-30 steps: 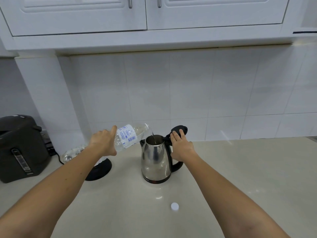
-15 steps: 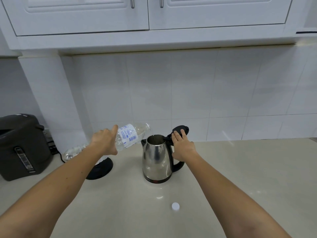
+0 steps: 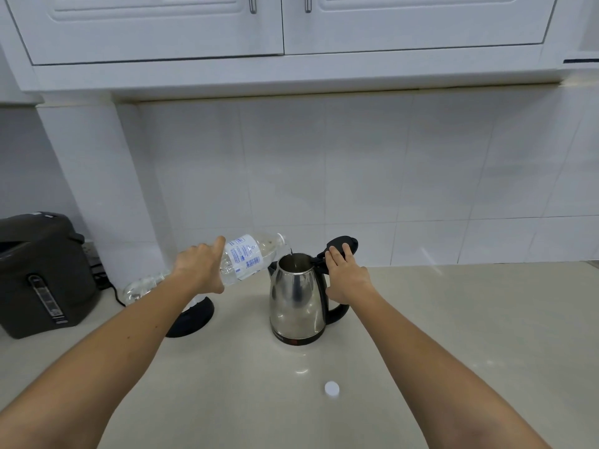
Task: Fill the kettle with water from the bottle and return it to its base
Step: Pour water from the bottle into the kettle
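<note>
A steel kettle (image 3: 296,299) stands on the counter with its black lid (image 3: 342,244) swung up and open. My right hand (image 3: 346,277) rests on the kettle's black handle, fingers against the raised lid. My left hand (image 3: 202,268) grips a clear plastic water bottle (image 3: 249,256) tilted almost level, its mouth over the kettle's opening. A thin stream of water runs from the bottle into the kettle. The round black kettle base (image 3: 194,315) lies to the left, partly hidden under my left forearm.
A white bottle cap (image 3: 332,388) lies on the beige counter (image 3: 453,335) in front of the kettle. A dark thermo pot (image 3: 42,273) stands at the far left with a black cord (image 3: 113,291) beside it. White wall cabinets (image 3: 282,24) hang overhead.
The bottle's rear end has risen slightly, so it is tilted a bit more. Both hands and the kettle stay in place; the pouring goes on.
</note>
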`<state>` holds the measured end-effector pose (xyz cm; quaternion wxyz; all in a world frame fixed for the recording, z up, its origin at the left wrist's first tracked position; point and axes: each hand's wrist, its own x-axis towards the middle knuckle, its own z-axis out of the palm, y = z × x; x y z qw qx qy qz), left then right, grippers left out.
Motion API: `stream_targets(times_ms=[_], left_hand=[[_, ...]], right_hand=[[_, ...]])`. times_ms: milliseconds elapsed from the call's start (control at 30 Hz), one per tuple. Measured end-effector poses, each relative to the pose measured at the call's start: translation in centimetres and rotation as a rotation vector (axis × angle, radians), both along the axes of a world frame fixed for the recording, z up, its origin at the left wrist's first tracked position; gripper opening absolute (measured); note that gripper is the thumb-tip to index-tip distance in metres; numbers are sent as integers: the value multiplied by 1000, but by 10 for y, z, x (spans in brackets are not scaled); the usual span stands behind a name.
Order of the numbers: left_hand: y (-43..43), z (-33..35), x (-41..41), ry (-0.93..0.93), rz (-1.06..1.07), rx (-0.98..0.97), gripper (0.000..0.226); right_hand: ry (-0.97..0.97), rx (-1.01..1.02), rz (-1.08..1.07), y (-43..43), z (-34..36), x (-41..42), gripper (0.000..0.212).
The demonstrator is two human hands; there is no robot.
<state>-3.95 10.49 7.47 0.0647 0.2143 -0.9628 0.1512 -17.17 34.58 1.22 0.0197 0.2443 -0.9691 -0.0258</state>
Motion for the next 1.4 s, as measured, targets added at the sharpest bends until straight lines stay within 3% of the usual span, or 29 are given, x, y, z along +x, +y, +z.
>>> stream_targets(times_ms=[367,533,800,933,1033,1100,1167,1267,1400], left_hand=[[0,-17,2,3,-20,103,79],[7,-44,3,126,-28,389,78],[41,-116,18,604,55,992,77],[57,-139,25,725,46,1104,84],[61,-149,28,756,60,1148,85],[63,-151,31,769,56,1160,85],[62,-151,33,764,57,1179,87],[52,-152,39,720,76,1186,89],[39,-155,50,632,89,1154,91]], right_hand=[[-4,16,10,2,2,2,80],[2,13,18,2,2,3,81],[25,-13,23,1,-5,1,81],[142,-23,27,-2,-13,5,75],[257,-171,152,-3,-33,15,63],[170,-298,283,-1,-56,25,54],[-51,-296,308,3,-79,35,44],[-377,-69,153,13,-107,49,45],[-458,87,92,23,-137,59,55]])
